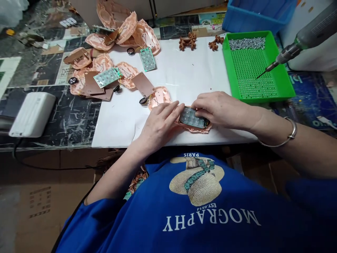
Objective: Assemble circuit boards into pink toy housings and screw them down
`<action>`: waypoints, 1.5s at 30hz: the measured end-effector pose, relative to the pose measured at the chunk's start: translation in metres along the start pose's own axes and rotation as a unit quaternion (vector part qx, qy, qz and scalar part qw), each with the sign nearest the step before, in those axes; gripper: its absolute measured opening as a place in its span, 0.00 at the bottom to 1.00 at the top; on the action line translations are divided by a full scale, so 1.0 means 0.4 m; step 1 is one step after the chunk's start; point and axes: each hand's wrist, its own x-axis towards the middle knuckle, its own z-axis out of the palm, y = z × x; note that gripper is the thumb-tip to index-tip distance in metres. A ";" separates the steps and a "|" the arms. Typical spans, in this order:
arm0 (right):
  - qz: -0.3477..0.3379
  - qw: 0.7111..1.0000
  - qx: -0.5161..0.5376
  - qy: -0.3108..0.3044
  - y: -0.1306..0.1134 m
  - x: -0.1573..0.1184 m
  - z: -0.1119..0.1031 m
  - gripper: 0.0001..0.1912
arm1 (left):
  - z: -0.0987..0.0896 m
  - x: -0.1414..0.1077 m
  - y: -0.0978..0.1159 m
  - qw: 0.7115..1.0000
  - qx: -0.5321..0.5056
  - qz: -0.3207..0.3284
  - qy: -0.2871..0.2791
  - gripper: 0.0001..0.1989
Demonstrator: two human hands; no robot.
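Note:
On the near edge of the white sheet lies a pink plastic shell (196,130) with a circuit board (191,117) seated in it, a translucent grey keypad covering the board. My left hand (162,121) grips the shell's left side, its fingers long and close together over the edge; the thumb is hidden. From the right, my right hand (218,110) has curled fingers and thumb closed at the board's upper right edge. Just beyond my left hand is another pink shell (160,96), wired to a small black round speaker (143,101) and a copper-coloured board (143,84).
More pink shells (126,31) with wired boards (107,77) are heaped at the back left. A green basket (285,82) of screws stands right, under a hanging electric screwdriver (285,54). Brown plastic pieces (187,41), a blue bin (244,21) and a white power box (33,114) are also around.

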 end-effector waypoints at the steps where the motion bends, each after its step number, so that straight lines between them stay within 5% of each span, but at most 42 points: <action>1: -0.005 1.000 0.010 0.002 0.001 -0.001 0.001 0.08 | 0.002 0.006 -0.006 1.000 -0.006 0.011 -0.013 0.27; 7: -0.004 0.992 0.114 0.060 0.020 -0.023 0.024 0.16 | 0.011 0.044 -0.028 0.997 0.014 -0.001 -0.070 0.27; 13: -0.031 0.997 0.049 0.045 0.023 -0.048 0.047 0.11 | 0.010 0.075 -0.029 0.993 0.007 0.005 -0.119 0.40; 18: -0.110 0.991 0.033 0.069 0.028 -0.101 0.066 0.21 | 0.018 0.050 0.051 0.997 0.021 -0.029 -0.074 0.48; 22: -0.139 0.984 0.027 0.106 0.029 -0.133 0.088 0.23 | 0.032 0.006 0.098 0.997 -0.066 -0.044 -0.018 0.44; 28: -0.136 0.978 0.045 0.151 0.038 -0.137 0.103 0.27 | 0.050 -0.033 0.100 0.983 -0.167 -0.062 0.036 0.38; 45: -0.100 0.988 0.083 0.080 0.037 -0.122 0.079 0.27 | 0.045 -0.034 0.106 0.972 -0.209 -0.104 0.014 0.41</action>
